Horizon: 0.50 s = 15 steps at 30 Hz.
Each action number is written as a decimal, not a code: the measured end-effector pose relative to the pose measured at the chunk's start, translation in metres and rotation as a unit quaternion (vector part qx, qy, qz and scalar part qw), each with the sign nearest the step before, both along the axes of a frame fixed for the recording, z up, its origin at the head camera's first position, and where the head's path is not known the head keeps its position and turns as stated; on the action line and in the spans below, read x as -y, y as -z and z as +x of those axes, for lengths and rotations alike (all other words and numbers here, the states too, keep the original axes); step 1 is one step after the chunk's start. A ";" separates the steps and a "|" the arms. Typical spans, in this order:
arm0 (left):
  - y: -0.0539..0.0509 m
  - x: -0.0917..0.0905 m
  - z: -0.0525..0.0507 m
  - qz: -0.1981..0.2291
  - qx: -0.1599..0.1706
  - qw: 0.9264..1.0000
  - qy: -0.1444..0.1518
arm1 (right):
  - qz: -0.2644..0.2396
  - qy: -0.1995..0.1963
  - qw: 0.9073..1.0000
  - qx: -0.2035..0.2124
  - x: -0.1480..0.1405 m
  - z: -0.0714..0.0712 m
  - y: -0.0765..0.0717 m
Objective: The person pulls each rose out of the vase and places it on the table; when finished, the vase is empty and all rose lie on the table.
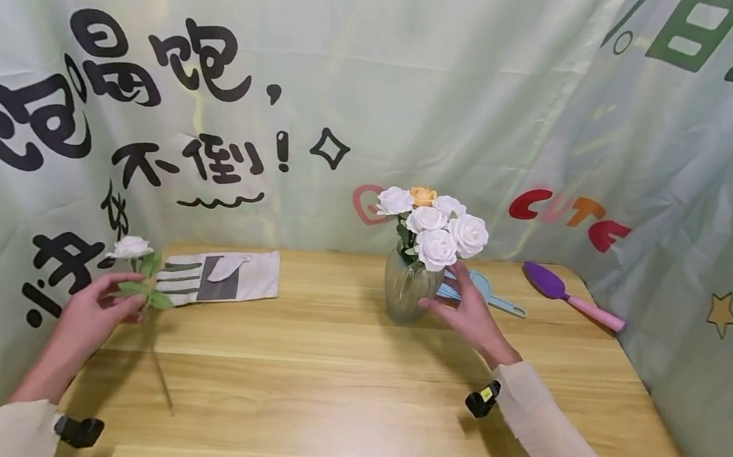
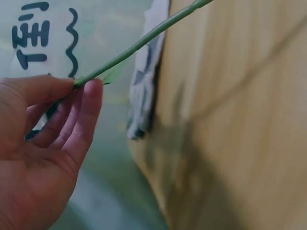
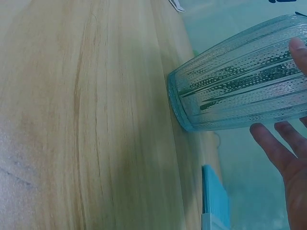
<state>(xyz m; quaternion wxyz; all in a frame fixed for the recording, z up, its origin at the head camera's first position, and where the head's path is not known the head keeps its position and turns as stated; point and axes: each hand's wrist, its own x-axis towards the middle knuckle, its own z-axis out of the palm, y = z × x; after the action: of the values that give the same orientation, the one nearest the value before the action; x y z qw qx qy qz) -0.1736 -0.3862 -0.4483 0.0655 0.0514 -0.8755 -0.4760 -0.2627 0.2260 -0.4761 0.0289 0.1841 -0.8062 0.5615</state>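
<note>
In the head view, my left hand (image 1: 105, 302) pinches a white rose by its stem (image 1: 158, 374), just below the white bloom (image 1: 132, 248). The stem (image 2: 139, 44) passes between thumb and fingertips in the left wrist view. On the table stands a ribbed glass vase (image 1: 408, 298) with several white roses (image 1: 437, 248) and one orange rose (image 1: 423, 196). My right hand (image 1: 468, 314) is at the vase's right side, fingers spread. The right wrist view has the thumb (image 3: 298, 50) across the glass and fingertips near its edge; firm contact is unclear.
A grey and white glove (image 1: 247, 275) lies at the back left of the wooden table (image 1: 320, 410). Behind the vase is a light blue handled tool (image 1: 499, 303), partly hidden. A purple trowel with a pink handle (image 1: 593, 310) lies at the back right. Printed cloth (image 1: 460, 104) encloses the table.
</note>
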 end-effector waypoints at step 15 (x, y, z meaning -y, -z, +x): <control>0.066 0.014 0.042 0.098 0.163 0.980 0.051 | -0.003 0.002 1.000 0.010 -0.001 0.000 0.002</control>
<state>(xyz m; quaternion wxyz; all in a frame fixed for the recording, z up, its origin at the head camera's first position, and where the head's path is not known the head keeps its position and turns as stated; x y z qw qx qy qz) -0.1315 -0.4003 -0.5142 -0.1081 0.0893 -0.8251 -0.5473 -0.2627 0.2268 -0.4779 0.0227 0.1768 -0.8052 0.5656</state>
